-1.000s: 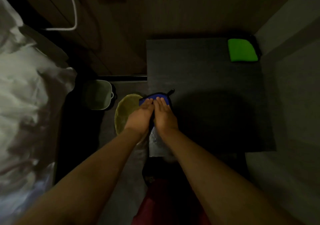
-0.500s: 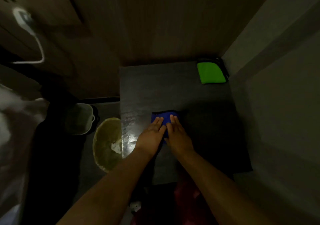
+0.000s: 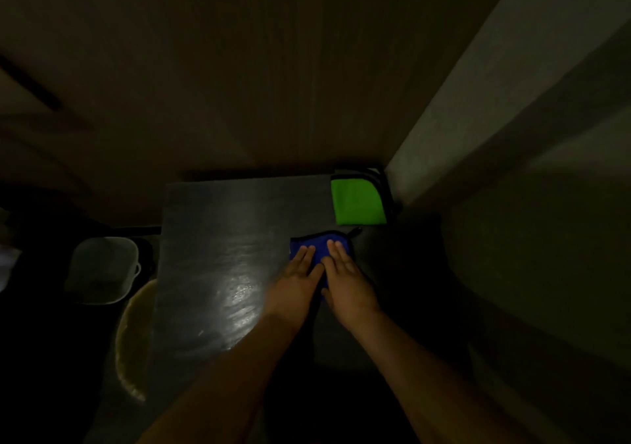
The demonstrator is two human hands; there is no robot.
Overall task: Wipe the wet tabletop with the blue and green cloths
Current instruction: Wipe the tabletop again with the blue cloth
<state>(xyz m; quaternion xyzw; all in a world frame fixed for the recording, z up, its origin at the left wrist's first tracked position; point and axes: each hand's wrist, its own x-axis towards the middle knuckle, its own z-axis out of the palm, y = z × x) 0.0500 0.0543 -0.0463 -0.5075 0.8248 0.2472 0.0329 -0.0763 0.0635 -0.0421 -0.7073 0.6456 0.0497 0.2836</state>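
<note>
A folded blue cloth [image 3: 319,246] lies flat on the dark tabletop [image 3: 218,225], right of its middle. My left hand [image 3: 295,283] and my right hand [image 3: 348,279] both press flat on it side by side, fingers pointing away from me. A folded green cloth [image 3: 356,201] rests in the table's far right corner, just beyond the blue one and apart from it. Wet streaks shine on the tabletop [image 3: 235,293] left of my hands.
A wall [image 3: 512,136] runs along the table's right side and a wooden panel [image 3: 273,84] stands behind it. On the floor to the left are a pale bucket [image 3: 100,269] and a yellowish round basin [image 3: 133,334], partly under the table edge.
Both hands have slid the blue cloth from the table's left edge across toward the far right, close to the green cloth. The view has tilted upward.
</note>
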